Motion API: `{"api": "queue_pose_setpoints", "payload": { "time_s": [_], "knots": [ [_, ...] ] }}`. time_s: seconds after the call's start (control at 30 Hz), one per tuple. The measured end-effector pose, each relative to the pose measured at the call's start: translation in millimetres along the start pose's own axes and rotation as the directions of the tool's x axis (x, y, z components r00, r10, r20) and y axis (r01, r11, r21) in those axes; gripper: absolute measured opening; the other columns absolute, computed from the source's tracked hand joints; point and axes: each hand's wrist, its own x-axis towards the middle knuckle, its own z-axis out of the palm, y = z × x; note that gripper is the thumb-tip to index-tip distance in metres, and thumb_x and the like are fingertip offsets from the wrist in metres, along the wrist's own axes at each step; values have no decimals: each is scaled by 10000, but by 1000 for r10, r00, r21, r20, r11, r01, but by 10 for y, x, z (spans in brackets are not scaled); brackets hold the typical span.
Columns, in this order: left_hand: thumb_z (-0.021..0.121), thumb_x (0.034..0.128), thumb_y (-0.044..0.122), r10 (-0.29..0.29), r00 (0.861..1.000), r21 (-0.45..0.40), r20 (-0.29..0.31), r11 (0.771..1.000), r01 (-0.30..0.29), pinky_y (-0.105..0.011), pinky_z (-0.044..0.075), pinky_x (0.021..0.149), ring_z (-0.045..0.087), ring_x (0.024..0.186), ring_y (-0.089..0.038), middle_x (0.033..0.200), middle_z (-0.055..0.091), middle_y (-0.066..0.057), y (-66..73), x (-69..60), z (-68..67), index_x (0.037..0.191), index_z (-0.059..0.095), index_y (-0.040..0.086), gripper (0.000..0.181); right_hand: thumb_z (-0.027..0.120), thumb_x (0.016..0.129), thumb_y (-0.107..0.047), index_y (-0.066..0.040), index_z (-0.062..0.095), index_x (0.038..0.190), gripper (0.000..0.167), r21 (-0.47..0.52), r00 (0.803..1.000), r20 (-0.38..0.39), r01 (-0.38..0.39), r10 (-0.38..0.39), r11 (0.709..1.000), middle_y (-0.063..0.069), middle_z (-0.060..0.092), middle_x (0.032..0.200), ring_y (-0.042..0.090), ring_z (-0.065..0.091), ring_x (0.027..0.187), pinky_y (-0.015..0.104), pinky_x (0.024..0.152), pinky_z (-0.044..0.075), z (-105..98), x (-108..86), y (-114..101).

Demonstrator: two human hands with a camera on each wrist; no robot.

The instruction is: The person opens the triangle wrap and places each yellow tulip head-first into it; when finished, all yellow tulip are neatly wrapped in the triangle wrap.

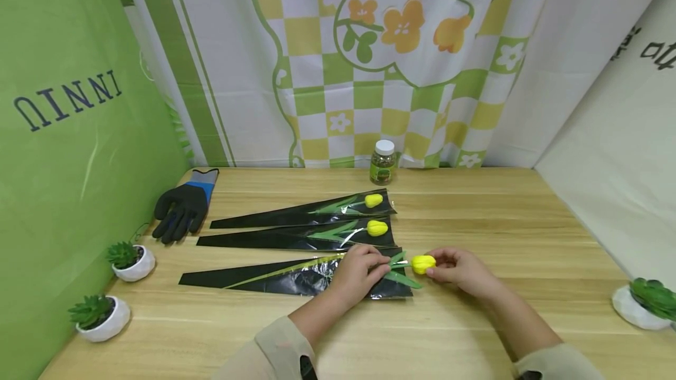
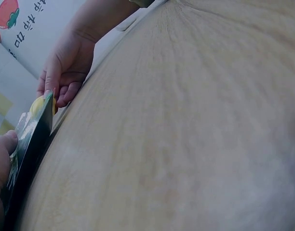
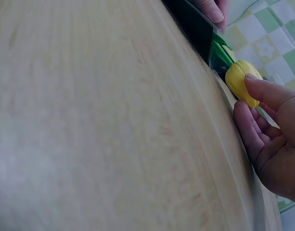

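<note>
A yellow artificial tulip lies partway in the wide mouth of the nearest black flower sleeve, its bloom and leaf tips outside. My right hand pinches the bloom between thumb and fingers; the right wrist view shows the thumb on the yellow petals. At the sleeve's mouth, my left hand grips the clear film, thumb on top, close to the green leaves. The stem inside the sleeve is mostly hidden under that hand. Behind lie two more sleeves, each with a yellow tulip inside.
A jar with a white lid stands at the back of the wooden table. At left are a black-and-blue work glove and two potted succulents. Another potted succulent sits at the right edge.
</note>
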Motion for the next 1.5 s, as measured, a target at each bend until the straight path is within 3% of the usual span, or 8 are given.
{"api": "queue_pose_setpoints", "payload": {
  "time_s": [0.5, 0.77, 1.0, 1.5],
  "knots": [
    [655, 946, 277, -3, 1000, -4, -6, 1000, 3, -286, 502, 906, 590, 1028, -154, 1045, 678, 8, 24, 12, -1, 1079, 766, 160, 208, 751, 862, -185, 80, 614, 1205, 454, -68, 1000, 20, -14, 16, 998, 118, 683, 1044, 144, 600, 891, 191, 720, 540, 141, 72, -103],
    [658, 943, 291, 2, 1000, -4, -15, 1000, -2, -269, 505, 889, 590, 1019, -147, 1044, 678, 10, 24, 17, -6, 1079, 766, 166, 214, 736, 879, -190, 58, 648, 1197, 413, -92, 998, 61, 40, -34, 995, 143, 706, 1090, 81, 626, 896, 196, 747, 532, 194, 130, -133],
    [675, 931, 287, 14, 1000, 3, -25, 1000, -14, -254, 504, 855, 592, 991, -143, 1033, 679, 12, 27, 25, -13, 1073, 768, 165, 209, 748, 864, -171, 71, 651, 1162, 396, -78, 995, 81, 64, -58, 995, 126, 706, 1041, 122, 628, 904, 198, 744, 531, 241, 175, -130],
    [679, 929, 272, 27, 999, 4, -46, 1000, -27, -255, 508, 856, 592, 992, -149, 1026, 678, 11, 25, 28, -22, 1069, 769, 159, 201, 759, 858, -186, 17, 677, 1144, 361, -86, 997, 71, -5, 12, 996, 80, 704, 992, 105, 621, 808, 234, 676, 539, 349, 255, -161]
  ]
}}
